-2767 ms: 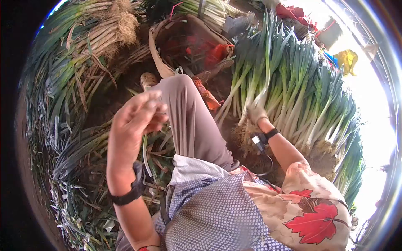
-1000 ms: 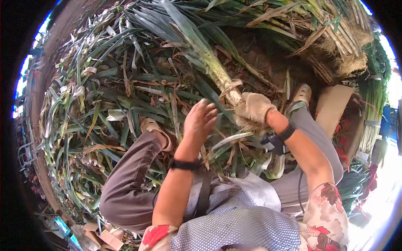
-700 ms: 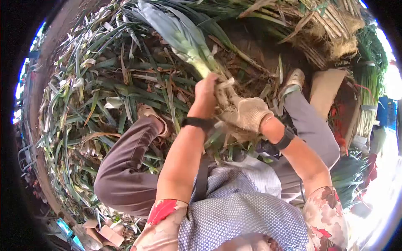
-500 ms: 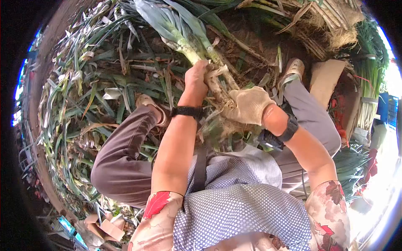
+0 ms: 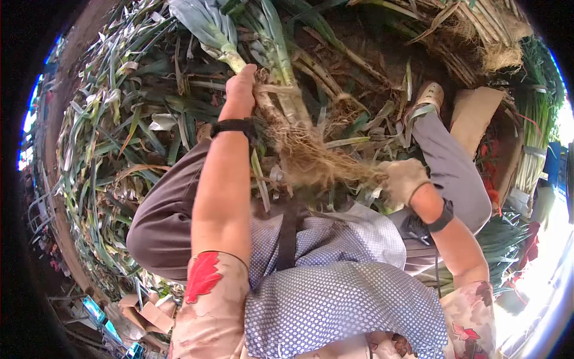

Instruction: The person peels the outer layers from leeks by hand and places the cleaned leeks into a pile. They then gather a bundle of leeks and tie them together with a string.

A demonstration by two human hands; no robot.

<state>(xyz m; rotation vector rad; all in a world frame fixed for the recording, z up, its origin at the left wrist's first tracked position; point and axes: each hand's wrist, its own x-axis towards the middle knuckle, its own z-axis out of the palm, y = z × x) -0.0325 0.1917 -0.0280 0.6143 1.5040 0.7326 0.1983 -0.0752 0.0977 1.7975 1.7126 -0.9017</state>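
My left hand [image 5: 241, 90], bare, is closed around the pale stalk of a leek [image 5: 225, 54], whose green leaves point away from me. Right beside it lies a second leek [image 5: 293, 96]. Both root ends are shaggy and face me. My right hand [image 5: 406, 179] wears a dirty knitted glove and is closed on the tips of the brown leek roots [image 5: 317, 158], which are drawn out sideways toward it. The glove hides the strands inside the fist.
Loose leaves and trimmings [image 5: 119, 131] cover the ground on the left. More leeks [image 5: 478, 30] with roots are piled at the upper right. A cardboard piece [image 5: 475, 116] stands beside my right shoe [image 5: 429, 99]. Bundled green stalks [image 5: 529, 149] line the far right.
My right hand has moved right and toward me, away from the stalks, pulling the roots out sideways. My left hand has shifted left and slightly farther away with the leek.
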